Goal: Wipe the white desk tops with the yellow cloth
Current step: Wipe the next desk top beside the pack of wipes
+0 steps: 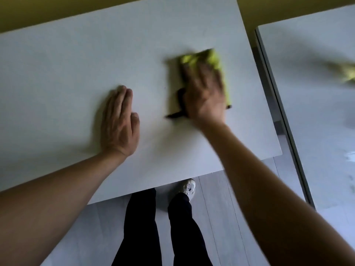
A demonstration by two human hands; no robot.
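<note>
**Wiping under way on the near desk top**

Cloth work is the step in hand. The right hand [204, 93] lies flat with straight fingers spread over the yellow cloth [209, 60], pressing it onto the white desk top [76, 60] toward its right side. Hand and cloth are both blurred, which suggests a quick stroke. The left hand [119, 120] rests palm down on the bare surface beside it, fingers straight and close together, holding nothing; it looks like a brace.

To do this well, I would keep the palm flat so the whole cloth stays in contact, run overlapping passes out to each edge, and keep the folded cloth from bunching under the fingers. The left hand covers a patch that will need lifting and wiping too. Most of the left half looks unvisited, though streaks are too faint to judge.

A second desk top [317, 93] stands just to the right across a narrow gap, and by my reading it remains to be done. A yellow-green smear at its right edge is too blurred to identify. No containers appear anywhere in view. Below the near edge are dark trousers [142, 227] and a pale shoe [189, 187] on a grey floor [221, 217].
</note>
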